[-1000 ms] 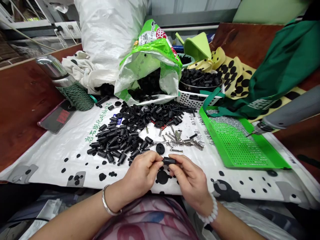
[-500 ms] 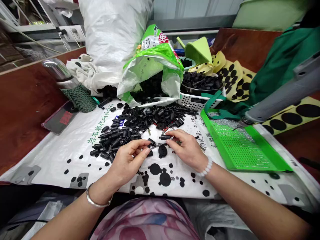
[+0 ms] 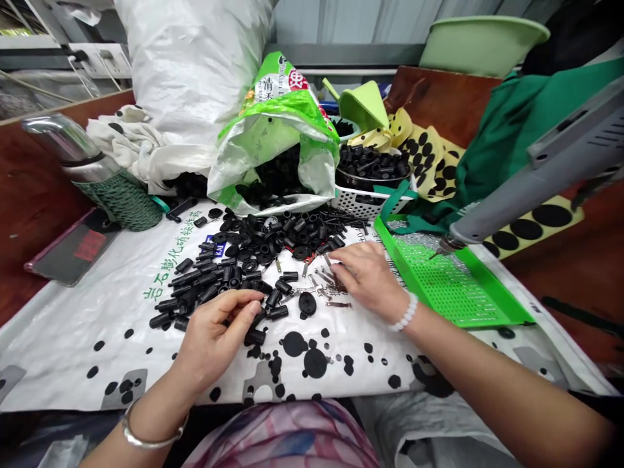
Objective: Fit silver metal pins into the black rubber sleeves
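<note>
My left hand (image 3: pixel 217 335) is at the near edge of a heap of black plastic tubes (image 3: pixel 195 279). Its thumb and forefinger are pinched together beside the tubes; whatever is between the tips is hidden. Over a scatter of small metal strips (image 3: pixel 324 286) reaches my right hand (image 3: pixel 368 279), palm down. Thumb and forefinger there are slightly apart, with one strip close to the tips. Between the hands lie several loose tubes and a round black plastic piece (image 3: pixel 307 303).
A grey power screwdriver (image 3: pixel 517 175) hangs at right above a green perforated tray (image 3: pixel 468 286). Behind the heap are a green-white bag (image 3: pixel 248 156) and a white basket (image 3: pixel 355 200). A flask (image 3: pixel 117 195) and phone (image 3: pixel 73 247) lie left. Black discs (image 3: pixel 295 343) dot the front.
My right hand no longer holds the black tube, and its fingers are now at the metal strips. My left hand has drawn away to the left. The camera view has shifted.
</note>
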`<act>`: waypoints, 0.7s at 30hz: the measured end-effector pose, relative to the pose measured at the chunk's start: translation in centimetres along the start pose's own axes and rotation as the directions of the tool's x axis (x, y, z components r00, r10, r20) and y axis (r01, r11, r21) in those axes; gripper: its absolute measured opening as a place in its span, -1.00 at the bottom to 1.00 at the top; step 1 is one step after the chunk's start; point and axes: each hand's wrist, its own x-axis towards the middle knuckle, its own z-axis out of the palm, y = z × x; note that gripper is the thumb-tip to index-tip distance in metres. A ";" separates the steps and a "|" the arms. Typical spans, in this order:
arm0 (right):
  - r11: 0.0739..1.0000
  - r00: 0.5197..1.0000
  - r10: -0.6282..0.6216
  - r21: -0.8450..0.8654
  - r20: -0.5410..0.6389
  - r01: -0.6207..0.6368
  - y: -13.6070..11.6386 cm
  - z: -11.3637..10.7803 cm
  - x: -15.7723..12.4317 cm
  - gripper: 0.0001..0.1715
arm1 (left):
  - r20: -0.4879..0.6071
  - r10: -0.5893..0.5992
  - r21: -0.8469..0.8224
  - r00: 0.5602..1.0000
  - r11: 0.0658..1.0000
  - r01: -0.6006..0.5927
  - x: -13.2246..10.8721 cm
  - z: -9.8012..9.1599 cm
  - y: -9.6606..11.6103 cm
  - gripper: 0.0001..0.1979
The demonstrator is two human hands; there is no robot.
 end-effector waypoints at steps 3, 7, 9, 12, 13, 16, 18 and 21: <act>0.967 0.996 -0.017 -0.250 0.091 0.039 3.1 -1.7 -1.1 -0.79 | -0.012 0.015 0.005 1.000 1.000 -0.015 0.6 -0.1 0.0 -0.75; 0.925 0.973 -0.047 -0.358 0.227 0.128 5.8 -1.3 -2.4 -0.79 | -0.052 0.017 0.019 0.999 1.000 -0.016 1.4 -0.5 0.1 -0.74; 0.918 0.965 -0.062 -0.365 0.253 0.155 6.2 -0.7 -2.5 -0.78 | -0.078 0.015 0.037 0.997 0.999 -0.012 1.7 -0.6 0.1 -0.74; 0.921 0.964 -0.061 -0.358 0.258 0.154 6.1 -0.4 -2.3 -0.77 | -0.104 0.058 0.117 0.993 0.992 -0.046 2.1 -0.7 0.1 -0.76; 0.928 0.968 -0.056 -0.345 0.245 0.141 5.9 -0.5 -2.2 -0.77 | -0.102 0.082 0.155 0.991 0.986 -0.066 2.2 -0.7 0.2 -0.78; 0.976 0.988 -0.040 -0.205 0.152 0.071 5.0 -1.4 -2.3 -0.78 | -0.089 0.135 0.227 0.987 0.968 -0.112 2.4 -0.5 0.7 -0.80; 1.000 0.996 0.006 0.024 0.091 -0.008 4.0 -2.2 -2.7 -0.82 | -0.082 0.150 0.227 0.985 0.965 -0.128 2.6 -0.3 1.2 -0.80; 0.866 0.982 0.140 0.464 0.130 -0.185 1.7 -3.1 -3.5 -0.84 | -0.049 0.179 0.213 0.983 0.963 -0.164 2.9 0.2 1.9 -0.81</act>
